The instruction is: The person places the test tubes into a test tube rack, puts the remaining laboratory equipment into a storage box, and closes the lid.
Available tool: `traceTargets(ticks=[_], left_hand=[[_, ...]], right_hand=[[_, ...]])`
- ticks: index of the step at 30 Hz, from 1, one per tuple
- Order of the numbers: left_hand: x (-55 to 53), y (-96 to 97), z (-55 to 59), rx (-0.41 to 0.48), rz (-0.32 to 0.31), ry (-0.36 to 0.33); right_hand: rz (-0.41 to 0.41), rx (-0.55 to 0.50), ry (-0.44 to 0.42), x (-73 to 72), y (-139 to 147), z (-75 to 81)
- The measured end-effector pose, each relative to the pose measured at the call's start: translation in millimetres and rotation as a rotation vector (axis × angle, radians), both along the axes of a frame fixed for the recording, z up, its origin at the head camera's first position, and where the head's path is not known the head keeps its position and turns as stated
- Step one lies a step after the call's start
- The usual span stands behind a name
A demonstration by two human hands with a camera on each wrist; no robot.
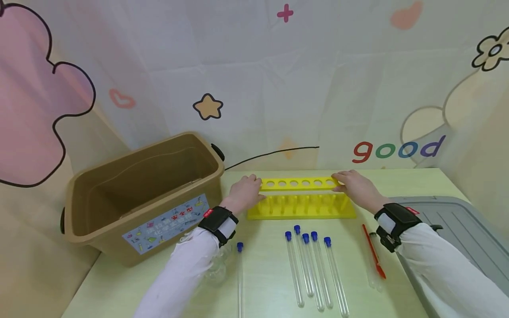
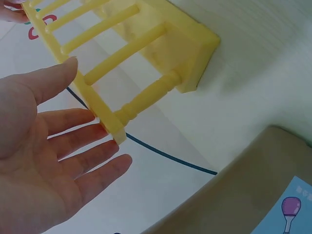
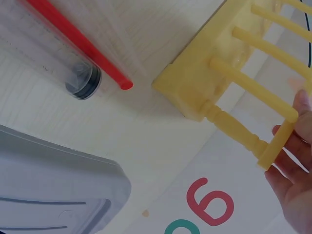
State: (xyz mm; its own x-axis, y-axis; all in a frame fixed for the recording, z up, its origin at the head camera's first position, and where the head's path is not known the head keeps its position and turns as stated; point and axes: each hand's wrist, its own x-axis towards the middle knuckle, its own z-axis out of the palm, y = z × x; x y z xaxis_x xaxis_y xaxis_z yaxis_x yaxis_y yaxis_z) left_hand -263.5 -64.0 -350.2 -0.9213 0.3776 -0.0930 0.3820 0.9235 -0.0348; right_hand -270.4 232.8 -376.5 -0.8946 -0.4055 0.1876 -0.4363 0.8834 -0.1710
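A yellow test tube rack (image 1: pixel 302 213) stands upright on the table, with a row of holes along its top plate. At the rack's left end, my left hand (image 1: pixel 244 193) touches the top plate; its fingers look nearly straight, with the thumb apart from them, in the left wrist view. My right hand (image 1: pixel 358 187) pinches the right end of the top plate between thumb and fingers. Several capped test tubes (image 1: pixel 314 269) with blue stoppers lie in front of the rack. One more blue-stoppered tube (image 1: pixel 240 278) lies apart, near the left forearm.
A large brown bin (image 1: pixel 145 198) stands on the left. On the right lies a grey lid (image 1: pixel 445 216). Between rack and lid are a red stick-like tool (image 1: pixel 374 254) and a clear syringe (image 3: pixel 53 53). Clear glassware (image 1: pixel 216 269) is partly hidden by the left sleeve.
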Motion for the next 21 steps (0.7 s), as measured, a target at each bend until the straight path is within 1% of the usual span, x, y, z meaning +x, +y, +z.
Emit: traceTargets(ticks=[9,17,21], left_hand=[[7.6,-5.9,2.4,-0.044,-0.036,0.03],[12.0,-8.4,0.2,-0.062,-0.038,0.021],[14.2,-9.5,2.4,-0.048,-0.031,-0.013]], right_hand=[[0.035,-0.012,0.007,6.3,-1,2.7],[0.022,-0.017,-0.012,13.9,-3,3.5],[0.021,-0.022,-0.014,16.2,-3,4.2]])
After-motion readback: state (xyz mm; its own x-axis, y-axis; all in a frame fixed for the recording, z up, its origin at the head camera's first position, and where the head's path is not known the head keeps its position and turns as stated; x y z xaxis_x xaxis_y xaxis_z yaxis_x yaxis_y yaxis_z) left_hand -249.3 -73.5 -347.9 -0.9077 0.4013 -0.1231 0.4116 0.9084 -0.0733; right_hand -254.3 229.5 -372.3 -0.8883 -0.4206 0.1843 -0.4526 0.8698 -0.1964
